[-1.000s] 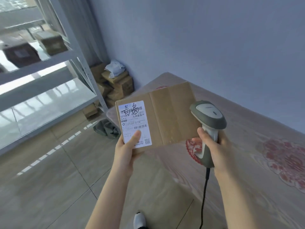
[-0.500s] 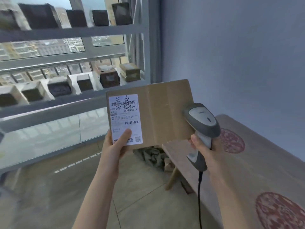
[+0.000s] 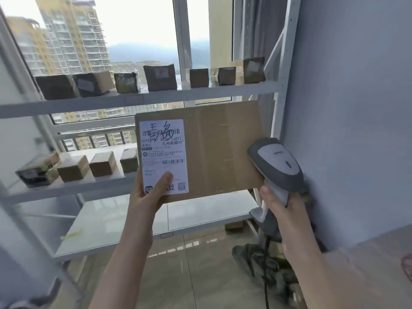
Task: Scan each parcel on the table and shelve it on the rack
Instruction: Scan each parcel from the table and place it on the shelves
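1. Window (image 3: 138,30) fills the back, with high-rise blocks and hills outside.
2. Blue-grey wall (image 3: 356,108) on the right.
3. White metal rack (image 3: 200,92) stands in front of the window, right post against the wall; three shelves in view.
4. Tiled floor (image 3: 200,275) below the rack.
5. Surface (image 3: 367,270): only a blurred corner shows at lower right, with a red pattern at the frame edge.
6. Parcel (image 3: 223,150): flat brown cardboard box held up in the air in front of the rack, at middle-shelf height, broad face to the camera, not touching any shelf.
7. Lowest shelf (image 3: 122,219) is a bare white panel with a yellowish scrap near its left end.
8. Top-shelf boxes (image 3: 160,77): a row of small cartons, dark against the light.
9. Middle-shelf boxes (image 3: 103,163): a few small cartons at the left, partly hidden behind the parcel.
10. Dark cloth heap (image 3: 258,259) on the floor by the right rack post.
11. Scanner (image 3: 277,162): grey handheld unit, its head just beside the parcel's lower right edge.
12. Right grip (image 3: 283,210) is wrapped around the scanner handle.
13. Left grip (image 3: 147,197) grasps the parcel's lower left corner, thumb on the front.
14. Shipping label (image 3: 163,150): white, on the parcel's left half, with barcodes, a QR code and handwritten black characters; the thumb covers its bottom part.
15. Black cable (image 3: 266,282) hangs down from the scanner base.
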